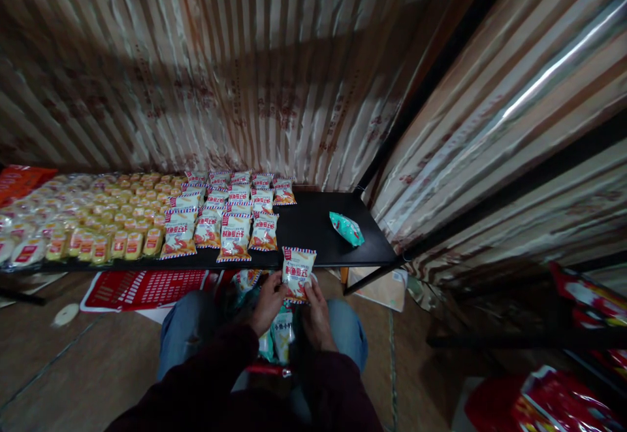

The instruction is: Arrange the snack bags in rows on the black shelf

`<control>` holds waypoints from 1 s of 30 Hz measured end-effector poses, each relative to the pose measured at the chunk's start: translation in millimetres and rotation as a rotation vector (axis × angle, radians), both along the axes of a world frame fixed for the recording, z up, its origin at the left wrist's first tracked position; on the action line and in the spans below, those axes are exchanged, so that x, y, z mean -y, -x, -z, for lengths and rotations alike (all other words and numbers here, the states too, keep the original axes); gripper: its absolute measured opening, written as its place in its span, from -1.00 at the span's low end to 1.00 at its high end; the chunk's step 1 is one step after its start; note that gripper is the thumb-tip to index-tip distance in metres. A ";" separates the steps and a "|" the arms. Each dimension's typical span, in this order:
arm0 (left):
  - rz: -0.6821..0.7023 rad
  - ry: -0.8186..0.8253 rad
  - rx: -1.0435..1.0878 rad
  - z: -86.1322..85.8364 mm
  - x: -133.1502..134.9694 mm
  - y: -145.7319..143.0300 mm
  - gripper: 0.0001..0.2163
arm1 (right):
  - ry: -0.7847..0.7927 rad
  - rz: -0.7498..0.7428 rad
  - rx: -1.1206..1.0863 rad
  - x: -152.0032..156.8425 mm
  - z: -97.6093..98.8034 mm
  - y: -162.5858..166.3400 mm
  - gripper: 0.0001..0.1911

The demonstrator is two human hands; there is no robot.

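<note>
Red-and-white snack packet held upright at the front edge of the black shelf.
The left hand and right hand close their fingers on its lower corners, apparently to keep its printed face forward like the matching rows at ten o'clock; a teal packet lies alone at two o'clock.

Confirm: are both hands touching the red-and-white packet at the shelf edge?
Touching. Head view: left hand pinches the lower left edge of the packet, right hand the lower right.

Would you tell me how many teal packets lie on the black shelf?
1: the teal packet lies alone at the bare right end of the black shelf; others may be hidden under the stacked rows.
</note>
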State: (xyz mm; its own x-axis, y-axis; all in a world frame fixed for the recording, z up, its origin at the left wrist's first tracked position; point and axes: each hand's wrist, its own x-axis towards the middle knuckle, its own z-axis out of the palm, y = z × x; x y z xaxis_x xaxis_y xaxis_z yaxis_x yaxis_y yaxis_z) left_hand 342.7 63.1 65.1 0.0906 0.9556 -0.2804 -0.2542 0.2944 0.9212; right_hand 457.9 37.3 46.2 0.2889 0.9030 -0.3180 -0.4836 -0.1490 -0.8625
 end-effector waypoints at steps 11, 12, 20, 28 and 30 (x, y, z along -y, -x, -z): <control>-0.060 -0.045 -0.329 2.1 -40.3 -19.5 -0.57 | 0.046 0.076 0.085 -47.3 -0.7 -22.0 -0.46; -0.057 -0.056 -0.331 1.2 -42.9 -20.5 -0.58 | 0.041 0.074 0.099 -51.0 -1.5 -23.7 -0.46; -0.075 -0.076 -0.372 -16.6 -69.1 -26.3 -0.76 | 0.039 0.052 0.150 -81.2 -19.4 -32.2 -0.38; -0.092 -0.084 -0.285 -27.1 -90.3 -30.9 -0.73 | -0.065 0.053 0.163 -118.6 -10.6 -37.2 -0.41; -0.097 -0.084 -0.285 -27.3 -94.0 -32.6 -0.65 | -0.080 0.050 0.173 -128.1 -7.1 -38.2 -0.42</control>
